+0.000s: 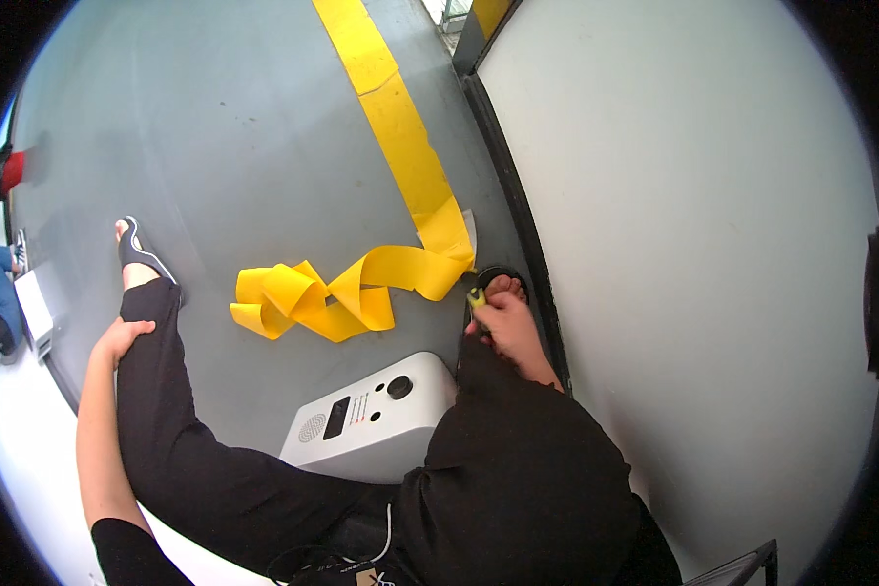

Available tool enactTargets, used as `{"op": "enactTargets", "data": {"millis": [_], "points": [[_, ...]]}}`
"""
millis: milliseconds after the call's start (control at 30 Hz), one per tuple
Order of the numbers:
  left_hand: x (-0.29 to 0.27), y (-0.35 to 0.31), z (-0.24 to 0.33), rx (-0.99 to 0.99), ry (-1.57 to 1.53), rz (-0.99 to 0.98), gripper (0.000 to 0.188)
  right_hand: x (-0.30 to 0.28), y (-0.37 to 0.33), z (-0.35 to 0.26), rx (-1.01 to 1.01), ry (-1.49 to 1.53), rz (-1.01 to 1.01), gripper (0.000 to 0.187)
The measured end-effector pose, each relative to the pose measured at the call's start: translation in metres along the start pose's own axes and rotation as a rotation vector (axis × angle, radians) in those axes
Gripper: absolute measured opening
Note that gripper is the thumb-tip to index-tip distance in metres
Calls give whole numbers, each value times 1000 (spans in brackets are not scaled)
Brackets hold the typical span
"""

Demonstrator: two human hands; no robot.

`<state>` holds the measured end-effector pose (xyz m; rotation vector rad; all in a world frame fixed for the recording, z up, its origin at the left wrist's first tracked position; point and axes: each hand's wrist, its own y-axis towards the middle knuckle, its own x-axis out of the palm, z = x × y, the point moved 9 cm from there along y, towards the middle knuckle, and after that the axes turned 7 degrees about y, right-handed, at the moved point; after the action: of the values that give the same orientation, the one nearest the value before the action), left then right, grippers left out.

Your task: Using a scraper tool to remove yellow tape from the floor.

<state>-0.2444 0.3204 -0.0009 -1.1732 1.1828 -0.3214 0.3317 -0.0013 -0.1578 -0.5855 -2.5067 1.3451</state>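
Observation:
My right hand is closed around a small yellow-and-black tool that looks like a utility knife; whether a blade is out I cannot see. It is by my right foot, next to the wall. Just beyond lies the near end of a yellow tape strip on the floor, with a small white piece showing at its edge. From there a loose, curled length of yellow tape trails left. My left hand rests on my left lower leg, thumb spread, other fingers partly hidden.
A white box-shaped device with a black knob and speaker holes stands between my legs. A pale wall panel with black base trim rises on the right. At far left are another person's jeans-clad leg and a white box.

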Motion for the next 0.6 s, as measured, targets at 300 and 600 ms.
{"op": "enactTargets", "data": {"millis": [300, 600], "points": [[-2, 3, -7, -23, 18, 18, 58, 81, 15, 29, 298, -107, -516, 27], [1, 0, 1, -17, 19, 20, 57, 103, 29, 44, 219, -22, -632, 21]]}}
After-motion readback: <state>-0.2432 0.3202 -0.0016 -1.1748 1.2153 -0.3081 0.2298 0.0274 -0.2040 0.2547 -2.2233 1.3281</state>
